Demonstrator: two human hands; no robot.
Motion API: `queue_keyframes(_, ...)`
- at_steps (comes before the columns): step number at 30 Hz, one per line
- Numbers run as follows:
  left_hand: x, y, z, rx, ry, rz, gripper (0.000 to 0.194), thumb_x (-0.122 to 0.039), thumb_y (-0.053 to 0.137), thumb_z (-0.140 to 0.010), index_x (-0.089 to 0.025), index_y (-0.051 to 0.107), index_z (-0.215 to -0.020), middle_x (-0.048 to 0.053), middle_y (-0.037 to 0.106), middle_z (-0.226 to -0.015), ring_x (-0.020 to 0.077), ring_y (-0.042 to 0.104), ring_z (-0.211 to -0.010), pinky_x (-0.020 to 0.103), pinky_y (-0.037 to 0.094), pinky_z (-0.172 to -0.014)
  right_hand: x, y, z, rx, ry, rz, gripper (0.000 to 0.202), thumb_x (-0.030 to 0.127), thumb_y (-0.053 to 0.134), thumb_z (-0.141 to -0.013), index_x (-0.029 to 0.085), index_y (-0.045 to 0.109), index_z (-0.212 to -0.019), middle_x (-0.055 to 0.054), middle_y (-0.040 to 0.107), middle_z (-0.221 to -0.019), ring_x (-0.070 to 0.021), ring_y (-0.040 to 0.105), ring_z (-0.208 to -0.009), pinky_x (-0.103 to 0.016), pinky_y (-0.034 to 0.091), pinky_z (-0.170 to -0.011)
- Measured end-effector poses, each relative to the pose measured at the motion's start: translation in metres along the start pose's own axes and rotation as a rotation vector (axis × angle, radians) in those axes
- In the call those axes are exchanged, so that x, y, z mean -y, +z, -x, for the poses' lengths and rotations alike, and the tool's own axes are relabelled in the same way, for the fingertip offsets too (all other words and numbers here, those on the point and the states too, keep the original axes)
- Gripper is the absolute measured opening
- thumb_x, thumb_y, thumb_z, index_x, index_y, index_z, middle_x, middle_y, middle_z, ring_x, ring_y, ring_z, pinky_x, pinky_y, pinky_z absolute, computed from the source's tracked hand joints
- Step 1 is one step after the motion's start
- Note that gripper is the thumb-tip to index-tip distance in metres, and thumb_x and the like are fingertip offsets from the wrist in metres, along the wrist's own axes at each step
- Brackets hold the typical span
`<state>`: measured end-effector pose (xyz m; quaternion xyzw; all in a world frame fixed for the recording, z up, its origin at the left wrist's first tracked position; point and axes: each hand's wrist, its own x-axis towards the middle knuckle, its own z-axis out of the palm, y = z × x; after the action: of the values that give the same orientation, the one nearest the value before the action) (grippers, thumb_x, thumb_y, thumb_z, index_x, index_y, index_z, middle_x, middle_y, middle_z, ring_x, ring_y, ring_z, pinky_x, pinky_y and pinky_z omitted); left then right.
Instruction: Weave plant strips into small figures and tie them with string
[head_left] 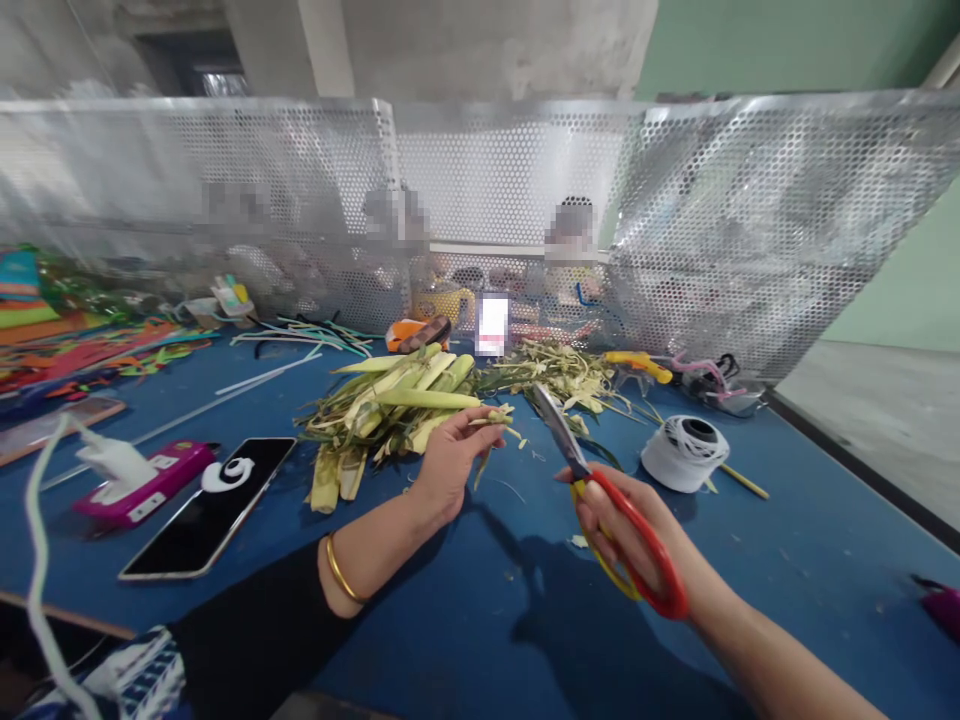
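Note:
My left hand [448,462], with a gold bangle at the wrist, pinches a small pale green plant strip [501,418] between thumb and fingertips. Behind and left of it lies a heap of pale green husk-like leaves [375,400], their ends fraying into darker strands. My right hand [630,515] is wrapped round the handles of a pair of scissors [559,428], one handle red and the other yellow. The blades look nearly closed and point up and away, apart from the strip. Beyond the blades is a loose pile of thin green trimmings [562,372].
A white twine spool [684,455] stands on the blue table [465,640] at right. To the left lie a phone [214,520], a purple power strip [150,485] with a cable, and colourful strips [135,350]. A perforated metal screen [510,170] runs behind, with people beyond it.

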<state>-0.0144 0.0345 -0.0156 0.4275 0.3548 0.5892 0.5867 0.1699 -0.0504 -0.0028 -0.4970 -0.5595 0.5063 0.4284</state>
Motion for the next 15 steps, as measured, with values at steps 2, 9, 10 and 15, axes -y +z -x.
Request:
queue_keyframes(2, -0.002, -0.001, -0.001, 0.015, -0.036, 0.011, 0.031, -0.021, 0.078, -0.060, -0.016, 0.071, -0.090, -0.001, 0.065, -0.066, 0.0065, 0.054, -0.056, 0.018, 0.035, -0.049, 0.005, -0.004, 0.000, -0.028, -0.041, -0.063, 0.064, 0.072, 0.058, -0.073, 0.017, 0.058, -0.106, 0.004, 0.047, -0.062, -0.0060, 0.037, -0.043, -0.021, 0.032, -0.041)
queue_keyframes(9, -0.002, -0.005, -0.004, 0.019, -0.119, 0.041, 0.020, -0.023, 0.079, -0.061, -0.016, 0.066, -0.074, 0.001, 0.066, -0.069, 0.0077, 0.056, -0.055, 0.019, 0.036, -0.048, 0.003, -0.015, -0.007, -0.071, -0.036, 0.013, 0.068, 0.074, 0.059, -0.069, 0.016, 0.059, -0.107, 0.002, 0.051, -0.065, -0.0084, 0.041, -0.044, -0.024, 0.035, -0.042)
queue_keyframes(10, -0.002, -0.005, -0.004, 0.012, -0.153, 0.048, 0.018, -0.025, 0.079, -0.063, -0.017, 0.066, -0.073, 0.002, 0.068, -0.072, 0.0093, 0.059, -0.058, 0.020, 0.038, -0.050, 0.000, -0.017, -0.009, -0.084, -0.015, 0.076, 0.069, 0.074, 0.058, -0.069, 0.016, 0.059, -0.106, 0.002, 0.050, -0.064, -0.0093, 0.041, -0.044, -0.025, 0.035, -0.042)
queue_keyframes(15, -0.005, -0.009, -0.006, 0.023, -0.337, 0.154, 0.016, -0.033, 0.075, -0.070, -0.019, 0.070, -0.076, 0.008, 0.072, -0.083, 0.0185, 0.069, -0.077, 0.025, 0.050, -0.060, -0.009, -0.029, -0.019, -0.235, -0.041, 0.619, 0.058, 0.069, 0.055, -0.074, 0.019, 0.060, -0.103, 0.000, 0.057, -0.062, -0.0176, 0.052, -0.053, -0.029, 0.038, -0.052)
